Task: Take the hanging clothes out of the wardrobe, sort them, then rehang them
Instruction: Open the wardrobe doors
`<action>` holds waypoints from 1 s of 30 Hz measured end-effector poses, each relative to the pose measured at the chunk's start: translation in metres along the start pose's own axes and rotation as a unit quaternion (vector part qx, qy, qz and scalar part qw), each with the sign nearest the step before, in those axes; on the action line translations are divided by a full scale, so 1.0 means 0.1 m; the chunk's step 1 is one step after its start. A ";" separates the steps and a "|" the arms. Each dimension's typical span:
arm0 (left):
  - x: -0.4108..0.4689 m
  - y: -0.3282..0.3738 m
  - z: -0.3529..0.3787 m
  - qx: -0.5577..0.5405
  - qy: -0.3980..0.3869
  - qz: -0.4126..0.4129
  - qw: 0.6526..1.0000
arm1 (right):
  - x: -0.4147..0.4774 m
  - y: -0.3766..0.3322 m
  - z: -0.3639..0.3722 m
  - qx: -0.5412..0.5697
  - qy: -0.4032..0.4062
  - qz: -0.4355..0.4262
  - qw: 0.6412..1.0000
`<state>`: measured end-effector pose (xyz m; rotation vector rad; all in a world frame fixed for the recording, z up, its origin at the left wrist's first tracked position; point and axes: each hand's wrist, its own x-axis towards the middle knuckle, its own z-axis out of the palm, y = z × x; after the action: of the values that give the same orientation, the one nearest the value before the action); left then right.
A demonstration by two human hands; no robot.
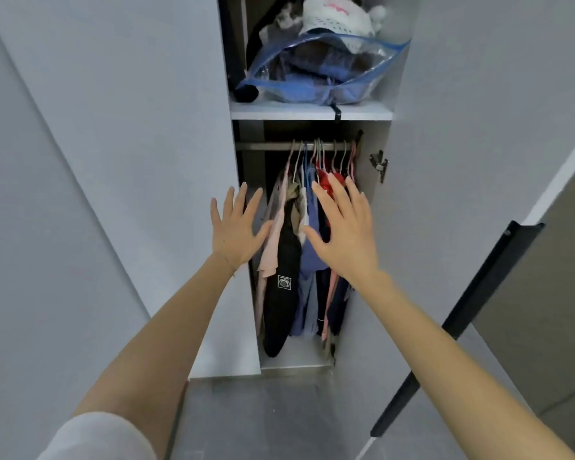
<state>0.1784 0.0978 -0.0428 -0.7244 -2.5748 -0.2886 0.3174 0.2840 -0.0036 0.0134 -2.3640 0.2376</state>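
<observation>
Open wardrobe seen from the head camera, both arms stretched toward the hanging compartment. The hanging clothes are all on the rail beneath the shelf, bunched toward its right end on thin hangers; none has been lifted off yet. The left hand is spread flat in front of the left edge of the opening, beside the pale pink garment, and the right hand is spread over the blue and red pieces; neither grips anything, and whether the fingertips touch cloth cannot be told. Probable hazards: because the hooks sit crowded together, pulling one garment may drag a neighbour's hanger off the rail or tangle two hooks; a grip on fabric instead of a hanger may slide a garment off its shoulders onto the wardrobe floor; the long black garment hangs lowest and may snag on the way out; the door hinge on the right wall lies close to the outermost hangers and could catch a sleeve
</observation>
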 end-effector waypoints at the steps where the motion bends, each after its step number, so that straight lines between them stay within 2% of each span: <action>1: 0.03 -0.15 0.00 0.009 0.004 -0.002 1.000 | 0.08 -0.05 0.12 0.000 -0.008 0.005 1.000; 9: 0.30 -1.24 0.06 0.036 0.004 -0.023 0.999 | 0.72 -0.54 1.05 -0.001 -0.062 0.047 0.997; 13: 0.40 -1.58 0.17 0.046 -0.008 -0.022 0.999 | 0.96 -0.71 1.40 0.020 -0.106 0.107 0.988; 20: 0.59 -1.82 0.29 0.028 0.034 -0.015 0.999 | 1.40 -0.81 1.81 0.147 -0.162 0.179 0.959; 27: 0.77 -1.92 0.39 0.034 0.078 -0.024 0.996 | 1.78 -0.67 2.12 0.277 -0.134 0.161 0.938; 30: 0.84 -1.90 0.37 0.029 0.096 -0.041 0.994 | 1.81 -0.65 2.16 0.352 -0.134 0.144 0.915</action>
<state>-0.0011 -0.0131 -0.0504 -0.5429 -2.4220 -0.2944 0.0428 0.1928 -0.0196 0.0429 -2.4090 1.2913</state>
